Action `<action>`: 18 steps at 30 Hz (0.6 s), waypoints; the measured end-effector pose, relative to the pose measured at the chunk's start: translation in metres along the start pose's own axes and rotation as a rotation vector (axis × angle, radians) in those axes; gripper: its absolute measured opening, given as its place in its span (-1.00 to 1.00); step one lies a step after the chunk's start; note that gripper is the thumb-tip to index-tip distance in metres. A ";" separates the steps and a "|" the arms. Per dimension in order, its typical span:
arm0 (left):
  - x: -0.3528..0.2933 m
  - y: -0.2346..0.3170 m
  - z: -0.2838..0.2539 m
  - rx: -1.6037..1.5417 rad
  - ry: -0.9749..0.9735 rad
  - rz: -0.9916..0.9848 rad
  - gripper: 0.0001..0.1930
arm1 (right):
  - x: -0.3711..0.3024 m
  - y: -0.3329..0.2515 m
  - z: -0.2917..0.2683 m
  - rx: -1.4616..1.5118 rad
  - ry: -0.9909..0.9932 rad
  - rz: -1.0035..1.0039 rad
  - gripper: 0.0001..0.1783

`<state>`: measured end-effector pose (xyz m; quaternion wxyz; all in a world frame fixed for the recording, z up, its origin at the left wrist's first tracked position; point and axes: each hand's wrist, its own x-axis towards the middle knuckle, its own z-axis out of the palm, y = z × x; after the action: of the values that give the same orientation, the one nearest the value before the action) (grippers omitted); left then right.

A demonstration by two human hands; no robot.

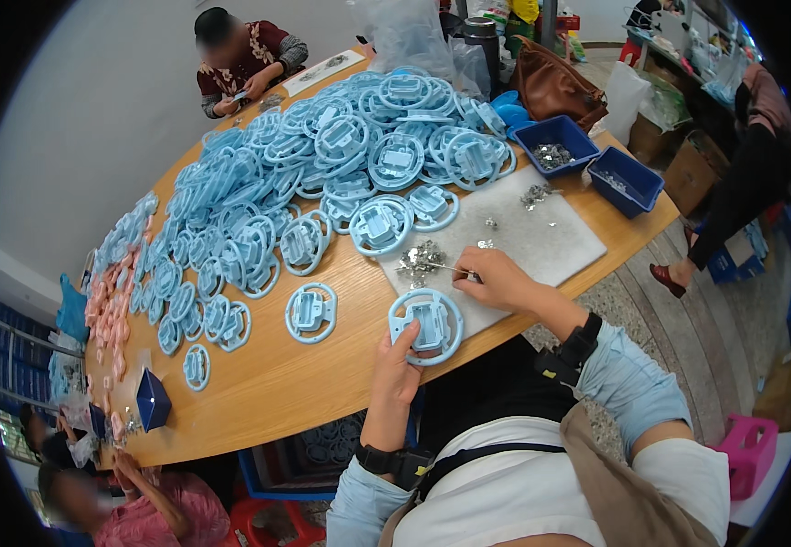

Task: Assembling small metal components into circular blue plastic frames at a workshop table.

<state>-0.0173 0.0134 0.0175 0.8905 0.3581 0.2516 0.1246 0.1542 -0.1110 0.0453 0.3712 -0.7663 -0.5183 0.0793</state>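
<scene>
My left hand [395,372] is closed on the lower left rim of a light blue plastic toy steering wheel [429,325], its thumb lying over the ring. The wheel's rectangular middle recess faces up, at the table's near edge. Pinched in my right hand [503,281] is a thin metal tool that looks like tweezers [457,269]. Its tip reaches to a pile of small shiny metal pieces [421,259] on a pale board [541,232]. Whether the tip grips a piece is too small to tell.
A large heap of blue wheels [322,150] covers the table's far side, with pink parts [114,305] at the far left. Two blue bins [555,137] hold metal pieces at the right. A brown bag [555,87] sits behind them. Other people sit at the table.
</scene>
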 end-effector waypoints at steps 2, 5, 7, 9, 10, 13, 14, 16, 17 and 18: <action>0.001 -0.001 -0.004 -0.029 0.011 0.015 -0.68 | 0.001 -0.013 0.010 0.148 0.032 0.023 -0.91; 0.003 -0.002 -0.004 -0.065 -0.017 0.009 -0.66 | 0.000 -0.036 0.023 0.284 0.069 0.012 -0.89; 0.002 -0.003 0.000 -0.035 -0.040 0.014 -0.63 | 0.001 -0.036 0.035 0.264 0.111 -0.003 -0.89; 0.002 -0.004 -0.002 -0.023 -0.055 0.014 -0.63 | 0.002 -0.036 0.043 0.195 0.163 -0.036 -0.89; 0.002 -0.005 -0.004 -0.012 -0.072 0.014 -0.62 | 0.002 -0.038 0.045 0.198 0.160 -0.040 -0.89; 0.003 -0.006 -0.006 -0.035 -0.068 0.030 -0.62 | 0.000 -0.045 0.051 0.027 0.164 -0.011 -0.88; 0.002 -0.006 -0.006 -0.036 -0.066 0.031 -0.62 | 0.000 -0.045 0.052 -0.041 0.188 -0.070 -0.87; 0.002 -0.007 -0.004 -0.024 -0.066 0.033 -0.63 | -0.002 -0.045 0.052 -0.112 0.214 -0.126 -0.85; 0.002 -0.008 -0.002 -0.024 -0.067 0.032 -0.63 | -0.003 -0.045 0.052 -0.217 0.194 -0.141 -0.84; 0.002 -0.008 -0.001 -0.040 -0.046 0.034 -0.65 | -0.004 -0.046 0.054 -0.319 0.172 -0.159 -0.84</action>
<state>-0.0154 0.0090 0.0109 0.9008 0.3473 0.2221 0.1365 0.0916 -0.0798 0.0359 0.2930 -0.7760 -0.5497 -0.0994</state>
